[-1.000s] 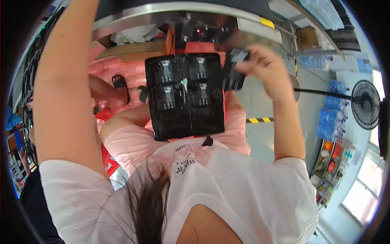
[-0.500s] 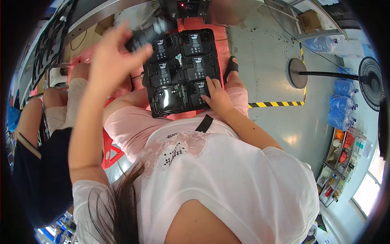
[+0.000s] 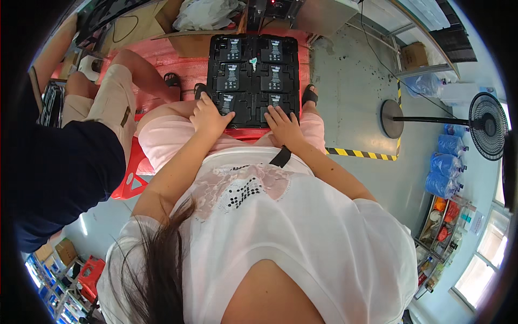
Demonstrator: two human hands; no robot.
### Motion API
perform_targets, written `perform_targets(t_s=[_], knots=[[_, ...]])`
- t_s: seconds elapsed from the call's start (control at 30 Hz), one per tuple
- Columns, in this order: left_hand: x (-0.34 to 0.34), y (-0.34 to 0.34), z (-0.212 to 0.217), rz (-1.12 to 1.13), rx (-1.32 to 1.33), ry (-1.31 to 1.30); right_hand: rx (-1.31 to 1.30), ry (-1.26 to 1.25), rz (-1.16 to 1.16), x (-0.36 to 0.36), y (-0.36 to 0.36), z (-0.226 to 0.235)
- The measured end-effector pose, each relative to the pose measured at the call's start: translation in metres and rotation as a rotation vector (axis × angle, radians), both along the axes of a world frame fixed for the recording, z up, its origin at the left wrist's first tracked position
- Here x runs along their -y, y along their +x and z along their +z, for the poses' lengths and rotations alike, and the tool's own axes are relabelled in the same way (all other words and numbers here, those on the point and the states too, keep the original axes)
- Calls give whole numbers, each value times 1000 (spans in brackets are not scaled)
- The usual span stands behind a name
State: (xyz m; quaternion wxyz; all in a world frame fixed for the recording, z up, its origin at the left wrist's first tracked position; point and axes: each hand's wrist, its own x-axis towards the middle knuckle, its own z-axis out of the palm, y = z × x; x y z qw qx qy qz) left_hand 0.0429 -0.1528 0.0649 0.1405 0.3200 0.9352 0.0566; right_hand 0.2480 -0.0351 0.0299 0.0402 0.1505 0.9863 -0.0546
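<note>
A black moulded tray (image 3: 252, 83) lies across my lap with two columns of flat black battery packs. Each pack has a white-printed label, such as the upper right battery pack (image 3: 274, 50). My left hand (image 3: 209, 116) rests at the tray's near left corner, thumb stretched out beside the near left battery pack (image 3: 229, 101). Over the near right battery pack (image 3: 274, 101), my right hand (image 3: 284, 127) lies with its fingers extended, touching its lower part. Both hands are open. A small pale green-white patch (image 3: 253, 63) shows on the tray's middle divider.
To my left sits another person in a dark top (image 3: 81, 162) and beige shorts, close by. Beyond the tray stand a cardboard box (image 3: 195, 45) and a clear plastic bag (image 3: 208, 13). A standing fan (image 3: 487, 125) and blue water bottles (image 3: 443, 183) are at the right.
My left hand has come down from above the tray's far left, where a blurred dark object was by it. The near left compartment, glossy and bare before, now holds a labelled battery pack.
</note>
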Motion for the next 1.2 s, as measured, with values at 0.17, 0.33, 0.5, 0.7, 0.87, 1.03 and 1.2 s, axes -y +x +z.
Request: perform_targets(t_s=[0.17, 0.33, 0.5, 0.7, 0.87, 1.03, 1.2], knots=[[3, 0, 1, -64, 18, -116, -46, -115, -50, 0, 4, -4], [9, -6, -4, -83, 32, -104, -41, 147, -62, 5, 2, -2], [14, 7, -2, -183, -58, 30, 40, 69, -85, 0, -6, 10], [8, 11, -9, -170, 153, 197, -95, -27, -107, 0, -7, 8], [8, -8, -20, -34, 272, 182, -124, -117, -122, -5, -2, 0], [-3, 2, 7, -173, 44, -17, -159, -53, -101, -6, -4, -1], [-1, 16, -6, -248, -36, -93, -156, -37, -146, -2, -6, 12]])
